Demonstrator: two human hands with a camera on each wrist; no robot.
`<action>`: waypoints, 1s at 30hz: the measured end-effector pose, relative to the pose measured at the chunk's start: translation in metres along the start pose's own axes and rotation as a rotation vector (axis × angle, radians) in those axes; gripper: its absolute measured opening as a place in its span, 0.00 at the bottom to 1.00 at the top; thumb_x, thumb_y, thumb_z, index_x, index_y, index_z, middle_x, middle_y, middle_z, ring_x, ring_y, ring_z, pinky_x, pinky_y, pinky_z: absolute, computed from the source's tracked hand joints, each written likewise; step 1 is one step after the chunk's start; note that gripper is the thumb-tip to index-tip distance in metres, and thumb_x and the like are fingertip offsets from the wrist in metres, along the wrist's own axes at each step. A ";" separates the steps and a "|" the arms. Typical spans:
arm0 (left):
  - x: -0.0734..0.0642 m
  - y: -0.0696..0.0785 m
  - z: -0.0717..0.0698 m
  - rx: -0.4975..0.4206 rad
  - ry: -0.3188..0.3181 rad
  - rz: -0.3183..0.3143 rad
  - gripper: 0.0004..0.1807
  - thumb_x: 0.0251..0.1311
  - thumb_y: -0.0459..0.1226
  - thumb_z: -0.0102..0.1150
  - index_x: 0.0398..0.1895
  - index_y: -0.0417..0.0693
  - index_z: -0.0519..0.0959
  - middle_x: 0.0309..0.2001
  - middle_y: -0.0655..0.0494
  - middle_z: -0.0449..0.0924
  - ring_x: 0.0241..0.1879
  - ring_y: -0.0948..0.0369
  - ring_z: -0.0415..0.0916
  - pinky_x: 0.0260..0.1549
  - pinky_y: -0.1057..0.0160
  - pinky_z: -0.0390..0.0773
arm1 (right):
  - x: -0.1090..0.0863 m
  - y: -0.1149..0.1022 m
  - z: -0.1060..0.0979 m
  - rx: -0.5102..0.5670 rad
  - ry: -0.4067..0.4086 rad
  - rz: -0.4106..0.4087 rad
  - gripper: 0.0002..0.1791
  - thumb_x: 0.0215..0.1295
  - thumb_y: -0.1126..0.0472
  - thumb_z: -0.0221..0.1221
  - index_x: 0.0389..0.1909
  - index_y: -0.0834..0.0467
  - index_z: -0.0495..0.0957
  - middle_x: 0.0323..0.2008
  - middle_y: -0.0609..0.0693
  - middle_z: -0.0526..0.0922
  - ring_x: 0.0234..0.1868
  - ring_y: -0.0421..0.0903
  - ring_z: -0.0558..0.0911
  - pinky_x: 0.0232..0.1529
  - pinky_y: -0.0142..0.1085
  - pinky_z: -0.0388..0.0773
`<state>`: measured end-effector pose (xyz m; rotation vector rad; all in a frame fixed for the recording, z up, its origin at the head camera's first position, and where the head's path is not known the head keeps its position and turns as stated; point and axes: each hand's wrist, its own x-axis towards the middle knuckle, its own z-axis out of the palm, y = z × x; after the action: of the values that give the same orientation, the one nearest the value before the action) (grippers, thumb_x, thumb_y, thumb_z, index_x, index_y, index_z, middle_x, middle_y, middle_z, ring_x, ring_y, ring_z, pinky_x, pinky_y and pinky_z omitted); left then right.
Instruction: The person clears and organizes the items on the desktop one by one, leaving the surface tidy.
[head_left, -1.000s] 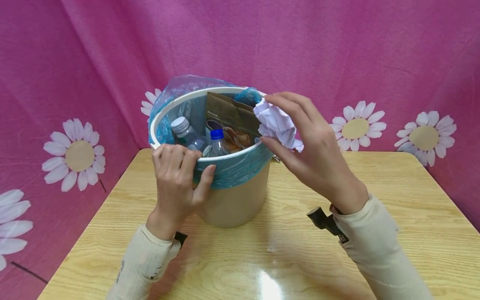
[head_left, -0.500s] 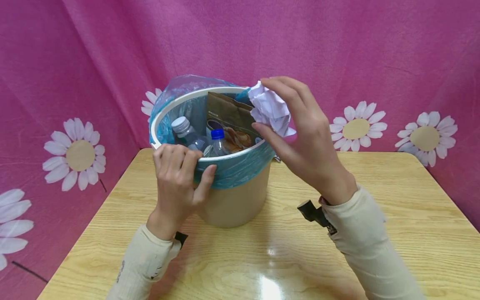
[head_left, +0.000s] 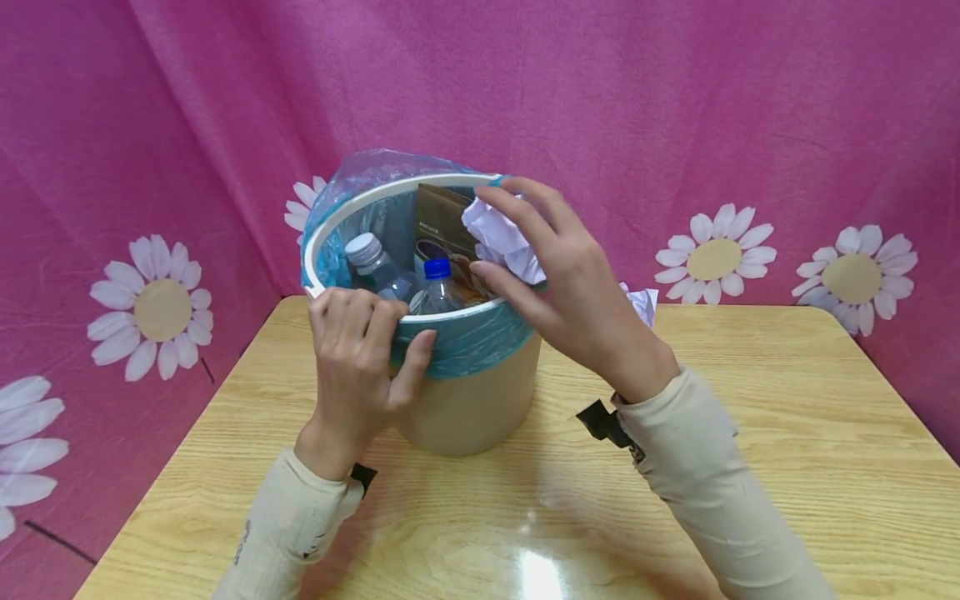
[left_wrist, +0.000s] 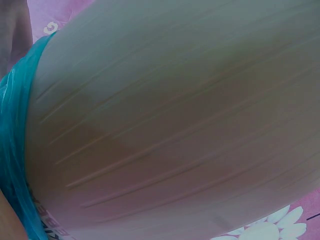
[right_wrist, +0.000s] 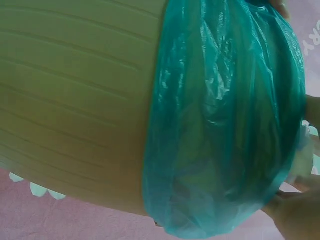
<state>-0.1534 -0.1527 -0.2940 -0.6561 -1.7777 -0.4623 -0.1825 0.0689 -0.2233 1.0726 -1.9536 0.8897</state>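
A beige trash bin (head_left: 468, 408) stands on the table, lined with a blue plastic bag (head_left: 480, 342) folded over its white rim. My left hand (head_left: 356, 358) grips the near left rim, fingers over the edge and thumb outside against the bag. Over the right side of the opening, my right hand (head_left: 573, 287) holds a crumpled sheet of white paper (head_left: 504, 237) between fingers and thumb. Inside lie a white-capped plastic bottle (head_left: 375, 262), a blue-capped plastic bottle (head_left: 438, 287) and a brown paper bag (head_left: 442, 212). The right wrist view shows the bag (right_wrist: 220, 115) hanging over the ribbed side.
Another crumpled white paper (head_left: 641, 304) lies on the wooden table (head_left: 810, 433), partly hidden behind my right wrist. A pink curtain (head_left: 600, 92) with white daisies encloses the table at the back and sides.
My right hand has carried the crumpled paper up, then left and down over the bin's opening. Another paper now shows behind that wrist. My left hand stays on the rim.
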 end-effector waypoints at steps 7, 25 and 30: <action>0.000 0.000 0.000 0.008 -0.014 -0.003 0.23 0.69 0.52 0.47 0.33 0.39 0.72 0.29 0.46 0.67 0.33 0.47 0.66 0.43 0.43 0.62 | -0.004 0.001 0.000 -0.024 -0.046 0.017 0.28 0.67 0.56 0.64 0.66 0.55 0.72 0.65 0.57 0.71 0.67 0.50 0.71 0.67 0.44 0.65; -0.001 0.000 0.000 0.008 -0.008 -0.002 0.23 0.69 0.52 0.48 0.32 0.39 0.72 0.28 0.46 0.67 0.33 0.47 0.66 0.42 0.43 0.62 | -0.024 0.012 -0.017 -0.079 -0.016 0.090 0.23 0.67 0.60 0.63 0.62 0.59 0.76 0.61 0.57 0.75 0.64 0.52 0.71 0.64 0.47 0.66; -0.001 0.000 0.000 0.008 -0.005 0.002 0.23 0.69 0.52 0.47 0.32 0.39 0.72 0.28 0.46 0.67 0.33 0.47 0.66 0.42 0.44 0.61 | -0.034 0.022 -0.025 -0.100 0.008 0.143 0.24 0.67 0.60 0.63 0.63 0.59 0.75 0.60 0.56 0.76 0.65 0.52 0.70 0.66 0.47 0.64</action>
<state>-0.1534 -0.1529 -0.2946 -0.6543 -1.7826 -0.4523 -0.1818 0.1117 -0.2443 0.8801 -2.0652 0.8607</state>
